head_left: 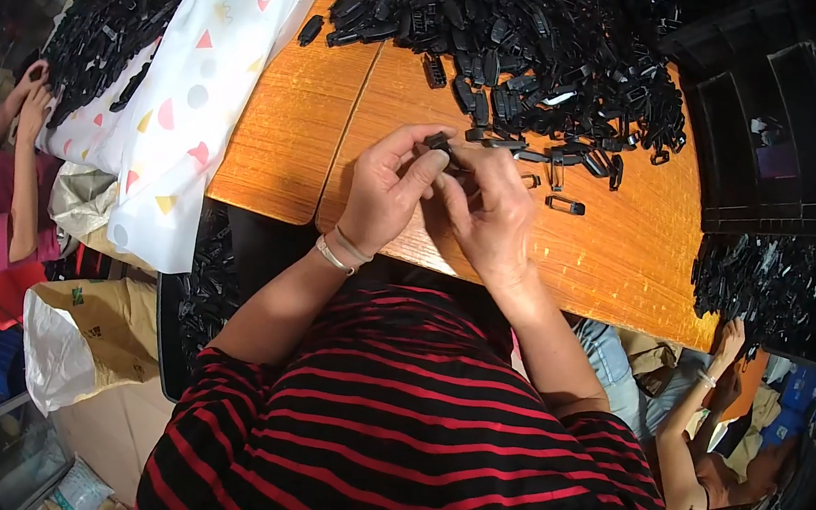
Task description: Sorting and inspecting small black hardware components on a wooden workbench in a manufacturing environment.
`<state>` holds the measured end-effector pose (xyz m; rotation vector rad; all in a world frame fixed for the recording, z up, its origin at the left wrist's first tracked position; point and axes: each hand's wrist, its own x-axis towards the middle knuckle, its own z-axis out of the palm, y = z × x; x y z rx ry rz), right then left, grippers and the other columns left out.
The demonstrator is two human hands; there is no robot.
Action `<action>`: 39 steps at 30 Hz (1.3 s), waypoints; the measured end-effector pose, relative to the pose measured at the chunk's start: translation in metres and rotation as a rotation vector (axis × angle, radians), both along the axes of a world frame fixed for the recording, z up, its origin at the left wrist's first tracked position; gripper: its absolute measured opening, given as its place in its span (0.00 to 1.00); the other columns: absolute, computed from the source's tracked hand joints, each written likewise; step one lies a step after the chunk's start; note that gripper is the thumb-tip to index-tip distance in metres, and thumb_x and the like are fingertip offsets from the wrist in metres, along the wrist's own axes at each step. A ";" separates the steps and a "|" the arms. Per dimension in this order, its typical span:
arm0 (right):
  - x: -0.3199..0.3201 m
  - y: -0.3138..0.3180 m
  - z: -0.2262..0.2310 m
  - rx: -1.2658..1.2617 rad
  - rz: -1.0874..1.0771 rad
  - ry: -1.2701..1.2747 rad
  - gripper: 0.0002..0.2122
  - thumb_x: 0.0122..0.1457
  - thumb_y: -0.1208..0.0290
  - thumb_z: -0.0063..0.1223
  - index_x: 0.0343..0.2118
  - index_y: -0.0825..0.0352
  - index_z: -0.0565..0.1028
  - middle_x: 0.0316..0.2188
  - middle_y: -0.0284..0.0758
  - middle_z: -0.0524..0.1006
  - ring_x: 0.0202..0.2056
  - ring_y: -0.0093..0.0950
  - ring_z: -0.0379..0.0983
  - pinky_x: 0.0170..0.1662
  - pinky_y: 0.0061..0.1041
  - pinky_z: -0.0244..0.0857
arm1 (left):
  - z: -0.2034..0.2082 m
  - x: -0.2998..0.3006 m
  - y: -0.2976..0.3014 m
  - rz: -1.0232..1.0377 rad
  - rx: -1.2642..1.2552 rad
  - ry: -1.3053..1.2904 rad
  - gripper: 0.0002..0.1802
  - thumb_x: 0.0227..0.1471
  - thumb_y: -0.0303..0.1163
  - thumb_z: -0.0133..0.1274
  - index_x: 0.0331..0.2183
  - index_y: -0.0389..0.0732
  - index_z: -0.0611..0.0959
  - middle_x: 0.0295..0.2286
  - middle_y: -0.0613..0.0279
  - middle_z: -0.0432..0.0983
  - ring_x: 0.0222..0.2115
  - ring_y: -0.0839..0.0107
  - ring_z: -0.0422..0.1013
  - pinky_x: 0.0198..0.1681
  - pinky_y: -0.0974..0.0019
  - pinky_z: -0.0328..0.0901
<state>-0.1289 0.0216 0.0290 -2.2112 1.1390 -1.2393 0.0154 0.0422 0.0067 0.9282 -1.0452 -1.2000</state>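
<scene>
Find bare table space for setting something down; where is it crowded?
The table is bare between the patterned sheet and the left hand, and along its near edge between the right hand and the right heap. Its far side is crowded with piled black pieces.

Is an orange wood-grain counter (seamed through to the near edge). Carries a broad heap of small black pieces along its far edge, plus one oblong black frame between heap and near edge.
</scene>
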 end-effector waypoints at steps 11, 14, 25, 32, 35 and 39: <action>0.021 0.028 -0.001 0.246 0.120 -0.028 0.22 0.51 0.74 0.63 0.48 0.69 0.68 0.36 0.43 0.74 0.34 0.41 0.75 0.36 0.30 0.70 | 0.014 0.017 0.018 -0.105 0.006 0.006 0.17 0.66 0.40 0.41 0.33 0.38 0.77 0.26 0.70 0.72 0.26 0.85 0.64 0.29 0.81 0.59; 0.031 0.031 -0.008 0.201 0.154 -0.150 0.22 0.51 0.80 0.61 0.49 0.69 0.68 0.34 0.42 0.75 0.32 0.34 0.76 0.33 0.27 0.70 | 0.021 0.021 0.024 -0.111 0.035 0.043 0.18 0.66 0.41 0.41 0.31 0.38 0.76 0.24 0.70 0.71 0.25 0.85 0.64 0.28 0.81 0.59; -0.016 0.000 0.012 0.055 0.140 0.288 0.14 0.52 0.70 0.63 0.41 0.66 0.77 0.35 0.37 0.74 0.33 0.36 0.75 0.33 0.31 0.71 | 0.073 0.160 0.091 -0.234 0.147 -1.130 0.07 0.55 0.26 0.51 0.35 0.34 0.81 0.29 0.57 0.77 0.30 0.69 0.73 0.36 0.69 0.66; -0.031 -0.025 -0.004 0.081 0.038 0.592 0.09 0.52 0.74 0.61 0.36 0.61 0.78 0.34 0.37 0.74 0.28 0.40 0.76 0.29 0.35 0.71 | 0.062 0.107 -0.001 0.081 -0.197 -1.042 0.11 0.53 0.24 0.53 0.40 0.35 0.81 0.32 0.55 0.76 0.30 0.61 0.74 0.34 0.66 0.68; -0.027 -0.023 0.002 0.039 0.087 0.551 0.07 0.53 0.73 0.60 0.35 0.60 0.78 0.32 0.37 0.75 0.27 0.40 0.76 0.28 0.35 0.71 | 0.046 0.075 -0.057 0.125 -0.538 -1.302 0.13 0.51 0.25 0.54 0.41 0.42 0.81 0.29 0.58 0.72 0.30 0.59 0.72 0.32 0.62 0.67; -0.027 -0.015 -0.001 0.131 0.145 0.419 0.06 0.54 0.71 0.59 0.35 0.60 0.80 0.31 0.36 0.75 0.29 0.39 0.76 0.30 0.34 0.71 | 0.033 0.056 -0.102 0.017 -0.517 -1.427 0.10 0.48 0.25 0.53 0.36 0.42 0.82 0.30 0.58 0.70 0.35 0.58 0.72 0.36 0.61 0.69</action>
